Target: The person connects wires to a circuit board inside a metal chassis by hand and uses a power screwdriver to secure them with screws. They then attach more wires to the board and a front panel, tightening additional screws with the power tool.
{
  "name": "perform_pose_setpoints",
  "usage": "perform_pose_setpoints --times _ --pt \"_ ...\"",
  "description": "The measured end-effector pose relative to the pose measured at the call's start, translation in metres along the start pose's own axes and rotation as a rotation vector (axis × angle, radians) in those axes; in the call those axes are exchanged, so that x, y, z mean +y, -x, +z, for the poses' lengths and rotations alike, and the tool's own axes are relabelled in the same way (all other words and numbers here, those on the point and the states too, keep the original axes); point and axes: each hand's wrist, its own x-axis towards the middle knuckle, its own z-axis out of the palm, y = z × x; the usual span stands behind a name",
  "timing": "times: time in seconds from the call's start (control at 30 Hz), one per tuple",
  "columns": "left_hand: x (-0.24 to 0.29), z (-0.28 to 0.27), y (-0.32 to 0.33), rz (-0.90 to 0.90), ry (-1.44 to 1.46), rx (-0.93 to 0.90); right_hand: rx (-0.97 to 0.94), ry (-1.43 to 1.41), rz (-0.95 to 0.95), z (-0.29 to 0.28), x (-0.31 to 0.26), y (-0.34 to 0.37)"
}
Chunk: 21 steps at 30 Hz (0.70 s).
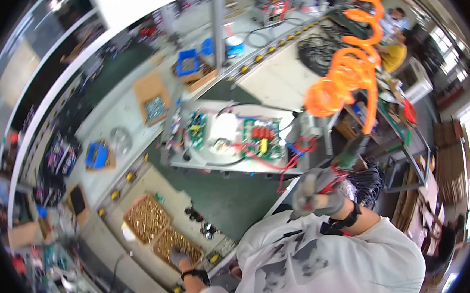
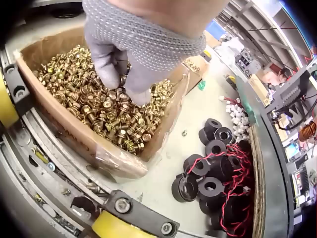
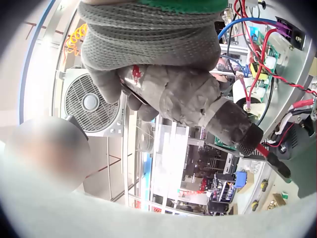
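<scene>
My gloved left hand point(image 1: 180, 256) reaches down into a cardboard box point(image 2: 74, 144) of brass-coloured screws point(image 2: 111, 111). In the left wrist view its thumb and fingertips touch the heap, apart from each other, with screws showing around them. My gloved right hand point(image 1: 316, 194) grips a power screwdriver point(image 3: 190, 99) whose body is wrapped in grey tape. Its dark bit end point(image 3: 278, 166) points to the lower right in the right wrist view. An orange coiled hose point(image 1: 366, 39) hangs down to the driver. Beside it lies an open metal chassis point(image 1: 236, 165) holding circuit boards point(image 1: 262, 136) and red wires.
A second box of screws point(image 1: 147, 218) adjoins the left hand's box. Black rings point(image 2: 210, 186) with red twisted wires lie to its right, near white connectors point(image 2: 237, 119). Roller rails with yellow wheels point(image 2: 119, 225) edge the bench. Blue bins point(image 1: 187, 62) stand further back.
</scene>
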Motion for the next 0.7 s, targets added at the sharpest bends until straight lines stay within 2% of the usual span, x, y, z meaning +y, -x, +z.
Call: perform_pose_setpoints --times 0.03,0.07,0.1,0.13,0.17,0.23,0.27,0.37,0.43,0.47,0.53,0.6,0.67,0.7 --pt "0.016 -0.005 0.019 0.314 -0.609 0.044 0.001 0.012 0.015 -0.003 0.003 0.002" --pt "0.023 -0.004 0.017 0.101 -0.104 0.035 0.034 -0.002 0.103 0.002 -0.004 0.004" --pt "0.021 -0.005 0.014 0.096 -0.018 0.051 0.022 0.095 0.103 -0.001 -0.004 0.005" --pt "0.008 -0.024 -0.005 0.465 -0.709 0.046 -0.017 0.157 0.082 -0.004 -0.003 0.004" --pt "0.018 -0.012 0.015 0.386 -0.599 0.107 -0.060 0.218 0.066 -0.006 -0.003 0.002" --pt "0.008 -0.019 -0.003 0.411 -0.704 0.217 -0.084 0.168 0.018 -0.006 -0.002 0.001" --pt "0.012 -0.014 -0.001 0.421 -0.703 0.212 -0.068 0.148 0.025 -0.006 -0.001 0.002" --pt "0.006 -0.022 -0.002 0.357 -0.667 0.272 -0.016 0.117 0.063 -0.007 -0.001 0.004" --pt "-0.009 -0.034 -0.023 0.489 -0.554 0.252 -0.007 0.177 0.091 -0.013 -0.002 0.003" --pt "-0.010 -0.037 -0.032 0.490 -0.557 0.259 -0.025 0.178 0.086 -0.015 -0.005 0.001" --pt "0.005 -0.022 -0.034 0.202 0.047 0.373 0.039 0.086 0.055 -0.011 -0.010 0.001" --pt "0.089 0.013 0.056 0.013 0.206 0.005 0.132 0.022 -0.026 -0.012 -0.009 -0.001" --pt "0.121 0.055 0.088 -0.059 0.496 -0.287 0.117 -0.003 -0.055 -0.014 -0.017 -0.007" --pt "0.138 0.072 0.105 -0.034 0.646 -0.747 0.101 -0.026 -0.084 -0.015 -0.020 -0.010"
